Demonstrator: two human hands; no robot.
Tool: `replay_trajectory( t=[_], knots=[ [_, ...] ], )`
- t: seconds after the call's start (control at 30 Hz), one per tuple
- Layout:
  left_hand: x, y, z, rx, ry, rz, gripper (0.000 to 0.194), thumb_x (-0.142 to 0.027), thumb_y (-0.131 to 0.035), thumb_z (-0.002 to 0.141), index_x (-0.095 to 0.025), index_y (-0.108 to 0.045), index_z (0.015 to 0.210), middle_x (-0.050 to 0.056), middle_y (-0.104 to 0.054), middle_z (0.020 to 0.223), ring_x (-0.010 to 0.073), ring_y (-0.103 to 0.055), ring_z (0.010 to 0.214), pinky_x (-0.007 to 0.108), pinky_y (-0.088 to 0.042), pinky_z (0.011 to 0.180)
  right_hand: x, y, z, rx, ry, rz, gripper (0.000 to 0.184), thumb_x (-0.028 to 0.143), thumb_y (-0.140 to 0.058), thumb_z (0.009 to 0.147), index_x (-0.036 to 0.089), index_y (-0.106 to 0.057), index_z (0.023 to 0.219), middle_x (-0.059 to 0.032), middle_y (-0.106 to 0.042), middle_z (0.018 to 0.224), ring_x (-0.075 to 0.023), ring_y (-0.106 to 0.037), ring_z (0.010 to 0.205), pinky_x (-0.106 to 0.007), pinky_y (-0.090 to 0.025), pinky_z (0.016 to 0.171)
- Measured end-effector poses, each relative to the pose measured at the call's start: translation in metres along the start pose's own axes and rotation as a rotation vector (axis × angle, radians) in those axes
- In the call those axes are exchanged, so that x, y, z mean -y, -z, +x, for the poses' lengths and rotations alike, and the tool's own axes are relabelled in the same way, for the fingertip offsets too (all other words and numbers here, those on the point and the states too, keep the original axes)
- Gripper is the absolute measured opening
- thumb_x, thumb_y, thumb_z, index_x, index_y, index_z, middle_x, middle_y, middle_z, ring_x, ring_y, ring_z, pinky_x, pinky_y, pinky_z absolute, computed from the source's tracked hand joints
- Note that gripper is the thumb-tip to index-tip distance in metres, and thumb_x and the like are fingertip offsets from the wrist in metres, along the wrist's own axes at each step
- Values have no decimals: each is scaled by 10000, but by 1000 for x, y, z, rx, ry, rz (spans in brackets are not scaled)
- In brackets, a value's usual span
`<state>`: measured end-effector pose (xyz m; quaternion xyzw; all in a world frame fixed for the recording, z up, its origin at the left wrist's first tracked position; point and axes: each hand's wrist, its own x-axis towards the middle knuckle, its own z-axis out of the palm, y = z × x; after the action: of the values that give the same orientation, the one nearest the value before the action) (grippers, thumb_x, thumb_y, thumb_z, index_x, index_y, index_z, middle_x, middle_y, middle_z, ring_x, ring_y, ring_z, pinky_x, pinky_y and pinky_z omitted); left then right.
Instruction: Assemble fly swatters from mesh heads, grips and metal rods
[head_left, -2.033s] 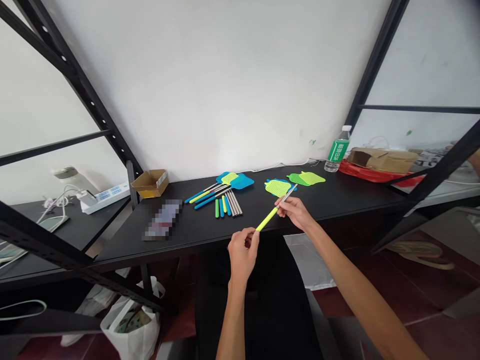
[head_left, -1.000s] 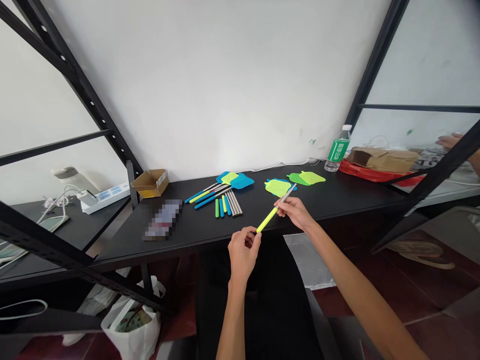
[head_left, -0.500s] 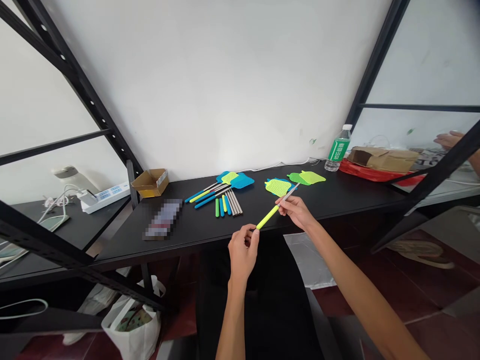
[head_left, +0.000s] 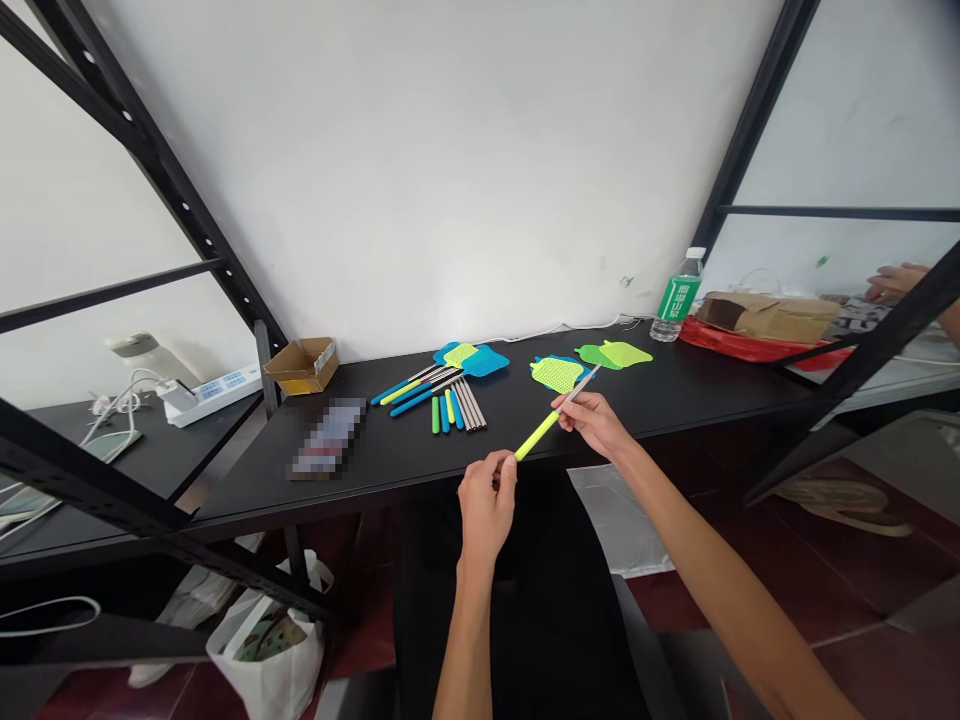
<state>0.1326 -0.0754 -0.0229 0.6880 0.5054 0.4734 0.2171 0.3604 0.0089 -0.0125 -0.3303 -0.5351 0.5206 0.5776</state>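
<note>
the left hand [head_left: 486, 505] is closest to me, held up just before the front edge of the worktop [head_left: 675, 385]. its fingers are curled and nearly closed, and they are at the lower end of a fly swatter handle [head_left: 537, 434], but i cannot tell if they really grip it. the right hand [head_left: 592, 424] is pinching this handle between thumb and fingers, where the yellow-green grip meets the thin metal shaft. the handle is in the air above the worktop, tilted, and its metal tip is pointing to the mesh swatter heads [head_left: 556, 374]. if the pinch becomes loose, the smooth shaft could slip and fall over the front edge. a careless swing could also knock the heads. further on lie loose blue and yellow handles [head_left: 416, 392], metal rods [head_left: 470, 403] and a blue swatter head [head_left: 484, 362]. a blurred object [head_left: 328, 438] lies to the left, with a small cardboard box [head_left: 301, 365] behind it. at the far right are a water bottle [head_left: 679, 297] and a brown cardboard parcel [head_left: 769, 318]. another person's hand [head_left: 896, 282] is beyond the shelf frame.
</note>
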Motion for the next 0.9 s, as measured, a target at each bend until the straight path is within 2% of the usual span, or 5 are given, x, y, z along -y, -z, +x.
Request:
replay_trajectory(
  t=[0.37, 0.63, 0.9],
  knots=[
    [1, -1, 0, -13, -22, 39, 343, -405, -415, 1005, -227, -704, 949, 28, -692, 759, 196, -625, 804, 273, -449, 695, 1, 0, -1, 21, 5, -19, 253, 414, -791, 762, 184, -785, 865, -44, -635, 674, -149, -549, 609, -297, -397, 545],
    [3, -2, 0, -10, -13, 28, 375, -452, -421, 995, -211, -708, 978, 49, -696, 794, 205, -631, 817, 286, -467, 692, 0, 0, 0, 19, 6, -46, 258, 416, -795, 753, 183, -787, 861, -43, -644, 667, -151, -557, 606, -294, -399, 545],
    [5, -3, 0, -24, -17, 22, 309, -422, -473, 981, -219, -706, 994, 35, -704, 802, 186, -630, 800, 266, -469, 688, 0, -1, 0, 14, 9, -50, 251, 404, -794, 756, 177, -790, 863, -44, -644, 668, -144, -554, 609, -290, -395, 551]
  ],
)
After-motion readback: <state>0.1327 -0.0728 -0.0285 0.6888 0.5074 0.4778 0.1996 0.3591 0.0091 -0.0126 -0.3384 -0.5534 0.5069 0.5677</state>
